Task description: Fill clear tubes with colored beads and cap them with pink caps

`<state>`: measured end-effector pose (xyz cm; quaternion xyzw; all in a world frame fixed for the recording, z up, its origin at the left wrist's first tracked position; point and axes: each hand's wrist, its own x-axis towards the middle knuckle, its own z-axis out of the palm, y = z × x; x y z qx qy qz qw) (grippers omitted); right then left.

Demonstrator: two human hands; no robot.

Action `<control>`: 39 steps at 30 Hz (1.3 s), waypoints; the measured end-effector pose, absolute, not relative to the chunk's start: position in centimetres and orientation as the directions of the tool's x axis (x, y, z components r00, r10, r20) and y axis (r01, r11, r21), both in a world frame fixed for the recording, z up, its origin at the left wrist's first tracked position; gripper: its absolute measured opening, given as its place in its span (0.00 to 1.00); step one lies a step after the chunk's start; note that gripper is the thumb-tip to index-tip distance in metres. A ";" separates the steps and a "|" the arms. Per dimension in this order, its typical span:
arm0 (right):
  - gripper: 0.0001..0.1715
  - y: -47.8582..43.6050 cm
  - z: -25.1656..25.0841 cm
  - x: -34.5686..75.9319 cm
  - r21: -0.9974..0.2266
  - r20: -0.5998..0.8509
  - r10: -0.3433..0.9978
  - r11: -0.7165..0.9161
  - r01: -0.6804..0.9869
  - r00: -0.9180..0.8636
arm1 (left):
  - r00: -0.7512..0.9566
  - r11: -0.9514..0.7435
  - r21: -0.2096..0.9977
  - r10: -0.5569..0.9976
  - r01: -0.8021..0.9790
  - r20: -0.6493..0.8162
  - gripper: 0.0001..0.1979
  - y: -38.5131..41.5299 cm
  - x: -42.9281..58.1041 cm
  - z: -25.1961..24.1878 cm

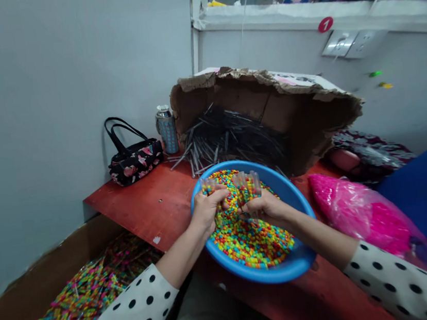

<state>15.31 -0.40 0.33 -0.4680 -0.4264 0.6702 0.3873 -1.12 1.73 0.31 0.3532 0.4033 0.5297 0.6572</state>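
Observation:
A blue plastic basin point(299, 261) on the red table point(145, 205) is heaped with small multicoloured candies point(252, 241). My left hand point(206, 210) is closed round a clear tube point(208, 184) partly filled with candies, over the basin's left side. My right hand point(264, 206) grips a small bunch of clear tubes point(248, 182) standing upright in the candies. The two hands are close together above the heap.
A torn cardboard box point(302, 118) lying on its side behind the basin spills empty clear tubes point(230, 139). A floral handbag point(136, 161) and a bottle point(166, 129) stand at the back left. A pink plastic bag point(359, 209) lies right. A box of filled tubes point(76, 306) sits lower left.

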 end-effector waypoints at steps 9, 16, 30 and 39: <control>0.13 2.6 -2.4 18.3 -0.381 -0.280 0.958 -0.054 0.923 -0.060 | 0.108 0.156 0.867 0.987 -0.473 -0.118 0.11 1.6 -1.1 0.6; 0.13 2.3 -2.0 15.6 -0.913 -0.317 0.925 -0.237 0.331 -0.212 | -0.062 0.051 0.903 0.994 -0.426 -0.086 0.10 1.7 -1.1 0.6; 0.23 -0.3 0.1 13.1 -0.890 -0.286 0.903 -0.375 -0.260 -0.322 | 0.157 0.108 0.908 0.986 -0.405 -0.047 0.11 1.4 -0.8 0.8; 0.15 -0.8 0.5 13.6 -0.907 -0.299 0.907 -0.366 -0.209 -0.296 | 0.042 0.091 0.906 0.996 -0.413 -0.080 0.08 1.4 -0.9 0.7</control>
